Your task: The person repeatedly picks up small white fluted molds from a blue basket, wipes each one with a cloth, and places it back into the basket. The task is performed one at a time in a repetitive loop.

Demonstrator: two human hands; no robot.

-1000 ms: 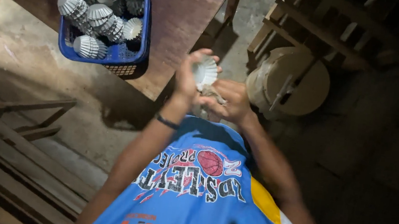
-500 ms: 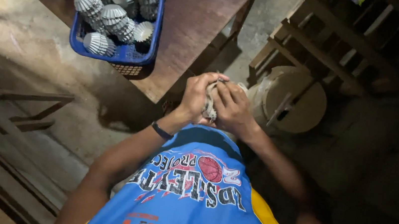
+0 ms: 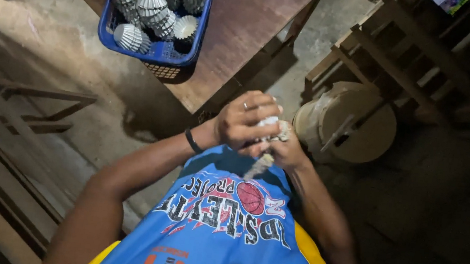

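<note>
Fluted mould [image 3: 271, 124] now hidden inside both closed hands' grip.

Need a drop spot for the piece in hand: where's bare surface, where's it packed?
Free: brown table top right of the blue basket, up to its edge. Crowded: the basket, heaped with fluted metal moulds; both hands are clasped together around the piece.

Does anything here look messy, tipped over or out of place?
Mostly one thing: the blue basket sits at the very edge of the wooden table, its corner jutting past it. The fluted metal moulds inside are piled loosely at all angles. Both hands, left hand and right hand, cup one pale piece; nothing looks spilled.
</note>
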